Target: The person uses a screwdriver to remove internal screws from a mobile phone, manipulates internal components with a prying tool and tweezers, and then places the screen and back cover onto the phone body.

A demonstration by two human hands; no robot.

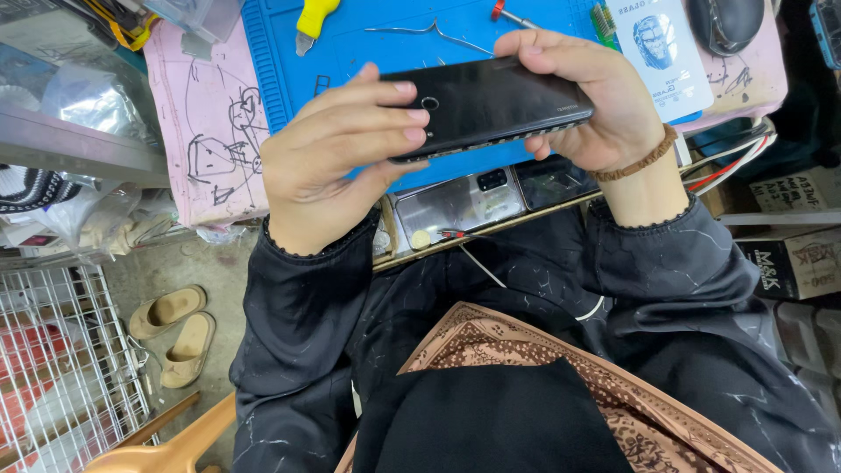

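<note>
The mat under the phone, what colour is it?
The mat is bright blue, seen best in the head view, behind the black phone held in both hands.

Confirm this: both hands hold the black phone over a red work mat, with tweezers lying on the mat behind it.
Not quite: the work mat is blue, not red. The head view shows the left hand and right hand holding the black phone over it, with the tweezers lying on the mat behind.

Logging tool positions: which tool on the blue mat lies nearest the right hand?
The red-handled tool, just above the right hand. The metal tweezers lie further left, and the yellow-handled tool further left again.
</note>
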